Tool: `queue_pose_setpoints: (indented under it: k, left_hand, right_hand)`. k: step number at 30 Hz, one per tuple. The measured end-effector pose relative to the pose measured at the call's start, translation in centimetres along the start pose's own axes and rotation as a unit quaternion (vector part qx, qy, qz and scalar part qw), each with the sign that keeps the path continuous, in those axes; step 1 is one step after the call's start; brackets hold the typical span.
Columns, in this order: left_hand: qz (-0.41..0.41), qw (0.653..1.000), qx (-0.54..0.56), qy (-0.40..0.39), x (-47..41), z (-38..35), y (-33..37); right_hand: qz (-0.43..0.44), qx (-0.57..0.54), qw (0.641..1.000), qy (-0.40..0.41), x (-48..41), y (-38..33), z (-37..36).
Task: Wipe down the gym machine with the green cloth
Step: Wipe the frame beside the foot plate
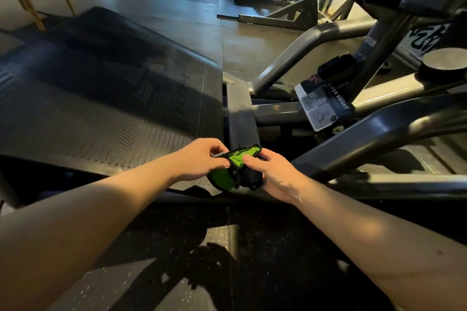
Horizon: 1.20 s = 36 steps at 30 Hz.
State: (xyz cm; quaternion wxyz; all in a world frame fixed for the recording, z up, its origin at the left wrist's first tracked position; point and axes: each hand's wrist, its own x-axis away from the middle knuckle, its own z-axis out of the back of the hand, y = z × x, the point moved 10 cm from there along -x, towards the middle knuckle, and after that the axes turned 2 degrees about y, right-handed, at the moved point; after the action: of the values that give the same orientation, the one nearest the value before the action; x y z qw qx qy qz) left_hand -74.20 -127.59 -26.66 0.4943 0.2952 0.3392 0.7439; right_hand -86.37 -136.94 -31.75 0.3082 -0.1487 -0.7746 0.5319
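Fingers pinch the green cloth, hiding its edges.

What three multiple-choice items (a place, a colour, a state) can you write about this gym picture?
1. Where is the cloth? A. On the floor. B. Between the left grip and right grip, by the near corner of the footplate. C. On the label.
2. What colour is the cloth? A. Red. B. White. C. Green with dark edging.
3. How is the cloth? A. Bunched, pinched by both grips. B. Spread flat. C. Lying loose.
Answers: B: both grips hold it there. C: bright green shows. A: fingers curl round its folds.
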Motion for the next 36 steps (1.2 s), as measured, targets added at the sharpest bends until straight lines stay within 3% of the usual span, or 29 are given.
queue_pose_setpoints:
  k: [9,16,21,29,33,36]
  left_hand:
    - [0.09,0.983,0.161,0.025,-0.3,0.6,-2.4]
    - [0.139,0.941,0.286,0.115,-0.6,1.6,-2.6]
    - [0.096,0.98,0.148,0.094,-0.5,2.0,-0.9]
    - [0.04,0.993,-0.011,0.111,-1.3,2.4,2.0]
    - [0.067,0.99,-0.01,0.122,-2.6,2.0,2.0]
    - [0.1,0.993,0.057,0.028,-3.9,-0.2,2.5]
  right_hand:
    - [-0.028,0.01,1.0,-0.006,0.1,1.0,0.5]
    - [-0.121,0.06,0.991,-0.024,0.5,3.9,-0.3]
    - [-0.146,0.062,0.984,-0.076,1.6,3.7,-1.9]
    - [-0.106,0.021,0.992,-0.058,1.3,1.2,-0.8]
    - [-0.035,0.062,0.997,-0.009,0.5,-2.1,1.1]
    - [0.001,0.148,0.989,-0.011,0.1,-3.9,3.0]
